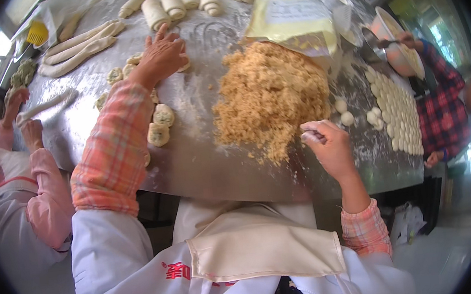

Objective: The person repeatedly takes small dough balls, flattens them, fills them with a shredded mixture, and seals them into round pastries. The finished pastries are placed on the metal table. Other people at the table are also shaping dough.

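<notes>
My left hand reaches over the metal table, fingertips at the near end of a thick dough roll; a pale dough piece shows partly beneath its fingers. Under and beside my left forearm lie several round dough pieces with green flecks. My right hand is held at the near right edge of a large heap of crumbly tan filling, its floury fingers curled together; whether something is between them cannot be told. Small white dough balls lie just beyond it.
An open yellowish bag adjoins the heap. Long dough strips lie at the upper left. At left a co-worker's hands handle a dough rope. Rows of flattened dough pieces, a bowl and another co-worker's hand are at right.
</notes>
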